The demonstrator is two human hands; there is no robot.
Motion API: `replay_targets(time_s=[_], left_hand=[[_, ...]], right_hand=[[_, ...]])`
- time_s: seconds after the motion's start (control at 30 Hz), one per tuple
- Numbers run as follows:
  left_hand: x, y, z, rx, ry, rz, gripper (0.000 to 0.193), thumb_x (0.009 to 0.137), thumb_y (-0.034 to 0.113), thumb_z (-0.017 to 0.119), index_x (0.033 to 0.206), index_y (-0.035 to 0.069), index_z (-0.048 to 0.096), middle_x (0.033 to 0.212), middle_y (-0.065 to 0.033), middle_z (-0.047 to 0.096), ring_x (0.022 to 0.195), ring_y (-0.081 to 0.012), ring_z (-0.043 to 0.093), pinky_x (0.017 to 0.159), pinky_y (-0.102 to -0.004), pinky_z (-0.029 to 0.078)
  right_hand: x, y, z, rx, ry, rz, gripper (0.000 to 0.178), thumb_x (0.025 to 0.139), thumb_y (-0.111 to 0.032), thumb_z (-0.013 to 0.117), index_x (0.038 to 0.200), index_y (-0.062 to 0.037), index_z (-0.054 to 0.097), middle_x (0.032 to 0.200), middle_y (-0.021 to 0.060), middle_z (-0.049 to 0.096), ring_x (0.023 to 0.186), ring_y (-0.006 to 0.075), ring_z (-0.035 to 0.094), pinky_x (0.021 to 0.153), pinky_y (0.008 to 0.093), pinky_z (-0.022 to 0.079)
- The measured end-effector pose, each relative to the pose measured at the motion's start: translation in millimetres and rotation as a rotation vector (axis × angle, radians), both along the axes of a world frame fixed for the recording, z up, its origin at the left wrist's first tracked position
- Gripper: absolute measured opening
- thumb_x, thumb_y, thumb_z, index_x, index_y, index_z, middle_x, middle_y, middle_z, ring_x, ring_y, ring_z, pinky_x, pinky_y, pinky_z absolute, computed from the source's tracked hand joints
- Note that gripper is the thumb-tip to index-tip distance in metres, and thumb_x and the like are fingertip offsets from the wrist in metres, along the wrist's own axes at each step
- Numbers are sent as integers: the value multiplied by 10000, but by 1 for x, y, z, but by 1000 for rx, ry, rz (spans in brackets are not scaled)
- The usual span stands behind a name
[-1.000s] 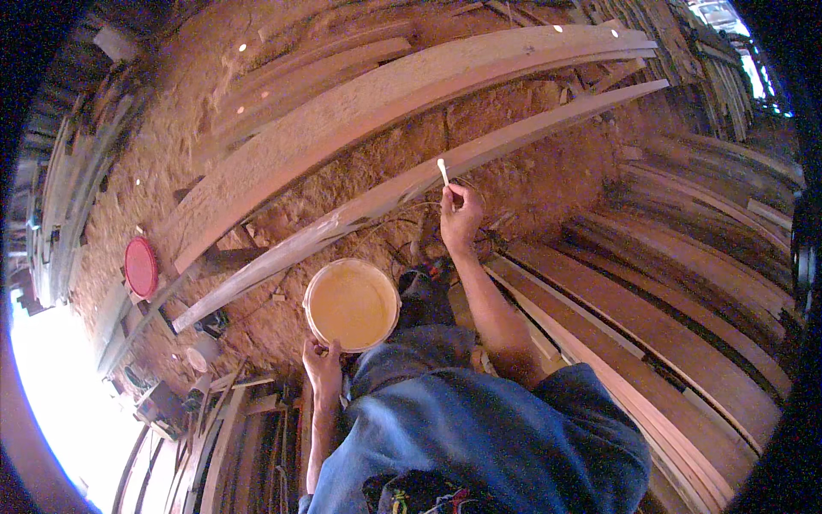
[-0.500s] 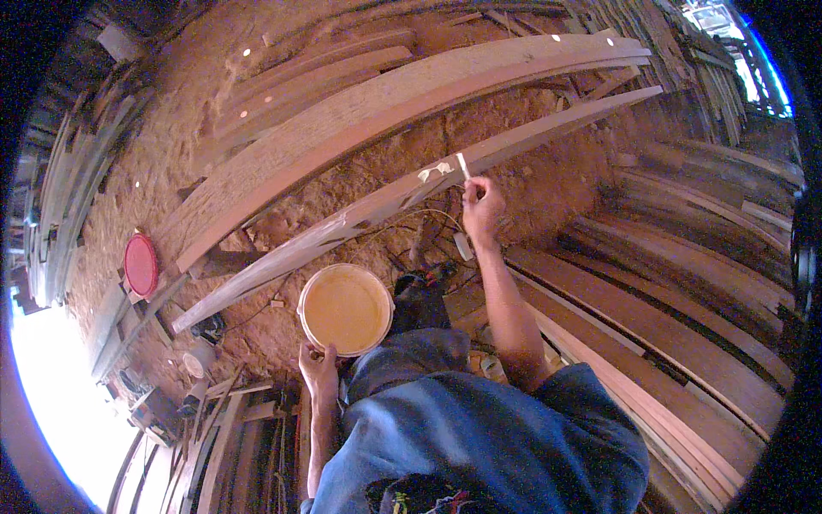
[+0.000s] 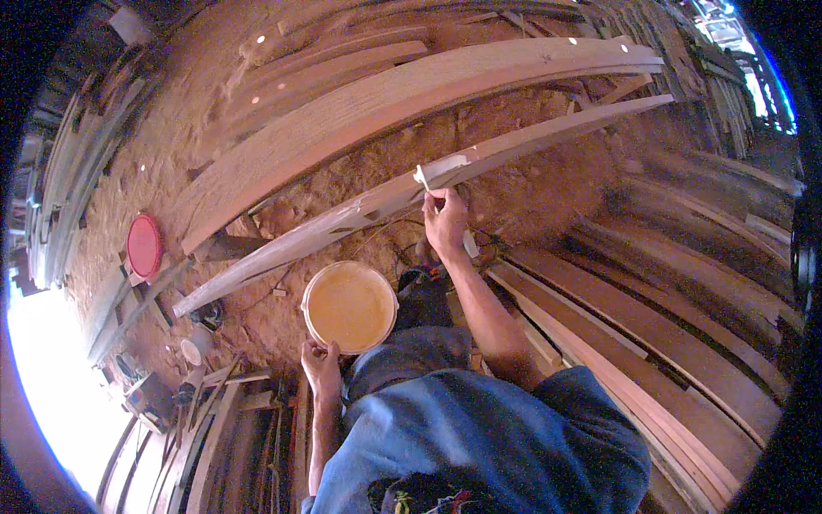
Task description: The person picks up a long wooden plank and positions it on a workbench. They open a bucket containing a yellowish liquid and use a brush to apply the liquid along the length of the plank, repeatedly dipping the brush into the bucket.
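Note:
My left hand [image 3: 322, 367] grips the lower rim of a round white bucket [image 3: 306, 317], which holds a tan-yellow paste [image 3: 349, 307]. Beyond it, a long narrow wooden board [image 3: 548, 135] runs slantwise, coated whitish along its left part. My right hand [image 3: 445, 221] is closed around a thin pale spreader [image 3: 422, 178], whose tip rests at the board with a pale lump on it. A wet, light smear of paste [image 3: 449, 165] lies on the board just right of the tip. My fingers cover the spreader's lower end.
A wider plank [image 3: 394, 103] lies beyond the narrow board. The red round lid [image 3: 144, 246] is at the left. Stacked planks [image 3: 651, 300] fill the right side; more timber and a small white container [image 3: 195, 349] are at lower left, over brown ground.
My right hand has moved left along the board with the spreader. The pale lump on the board is now spread into a longer smear. The left hand still holds the bucket.

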State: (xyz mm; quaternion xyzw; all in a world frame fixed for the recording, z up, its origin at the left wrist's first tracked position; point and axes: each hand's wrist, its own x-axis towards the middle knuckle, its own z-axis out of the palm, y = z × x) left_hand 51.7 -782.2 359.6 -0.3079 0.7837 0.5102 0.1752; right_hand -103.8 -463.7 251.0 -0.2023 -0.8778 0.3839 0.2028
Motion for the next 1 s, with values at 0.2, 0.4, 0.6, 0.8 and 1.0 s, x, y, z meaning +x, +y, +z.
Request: replay_targets(time_s=[0.2, 0.4, 0.6, 0.8, 1.0], left_hand=[[0, 0, 12, -36, 26, -50, 176, 869, 57, 683, 953, 10, 535, 781, -60, 605, 678, -114, 562, 597, -283, 459], [8, -13, -3, -43, 68, -42, 179, 864, 64, 687, 955, 14, 541, 795, -61, 614, 698, -111, 563, 613, -289, 462], [20, -20, -6, 24, 85, 34, 187, 858, 67, 691, 962, 8, 547, 823, -67, 631, 729, -112, 573, 648, -292, 478], [26, -30, 2, 23, 62, 47, 181, 858, 63, 689, 945, 8, 540, 814, -69, 636, 731, -115, 580, 652, -292, 485], [38, -35, 3, 15, 52, 94, 180, 846, 58, 691, 927, 8, 538, 808, -67, 633, 724, -116, 567, 647, -291, 476]], right_hand=[[8, -16, 5, 120, -74, 155, 119, 852, -83, 713, 928, -53, 627, 835, 150, 656, 825, 333, 648, 724, 429, 510], [-7, 42, 7, -83, -113, -167, 142, 878, -151, 722, 924, -43, 642, 838, 113, 700, 809, 293, 684, 723, 406, 514], [1, -25, -2, -9, 0, 168, 150, 891, -134, 703, 896, -20, 607, 869, 145, 684, 866, 324, 667, 786, 431, 502], [5, -82, 4, -107, -2, 95, 138, 864, -78, 719, 892, -18, 598, 829, 157, 661, 782, 341, 649, 701, 420, 502], [10, -90, 15, -13, -2, 301, 98, 821, -40, 711, 867, -50, 625, 790, 135, 650, 793, 339, 647, 721, 427, 500]])
